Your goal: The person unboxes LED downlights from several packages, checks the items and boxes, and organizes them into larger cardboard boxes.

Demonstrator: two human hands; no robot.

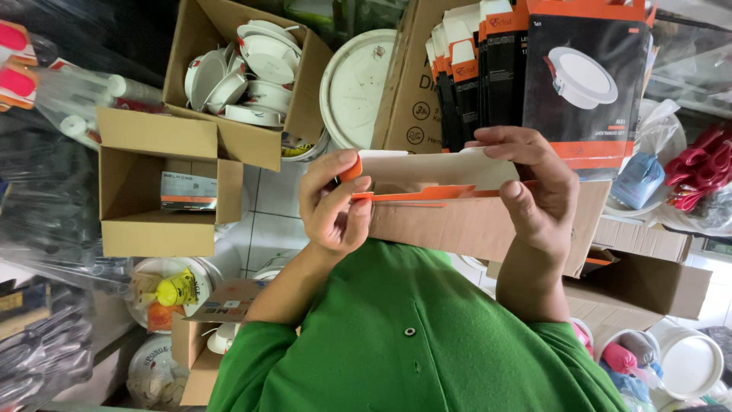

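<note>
Both my hands hold a flat, unfolded carton (427, 172), white inside with an orange edge, in front of my green shirt. My left hand (332, 202) pinches its left end, with an orange flap at my fingertips. My right hand (534, 187) grips the right end, fingers over the top and thumb below. Behind the carton, a brown cardboard box (465, 225) holds a row of black-and-orange flat packages (488, 76) with a round white downlight pictured on the front one.
An open cardboard box of white round downlights (248, 65) stands at the upper left. Below it is an open box (156, 187) with a small carton inside. A white round lid (354, 84), buckets (690, 362), plastic bags and red items (698, 172) crowd the sides.
</note>
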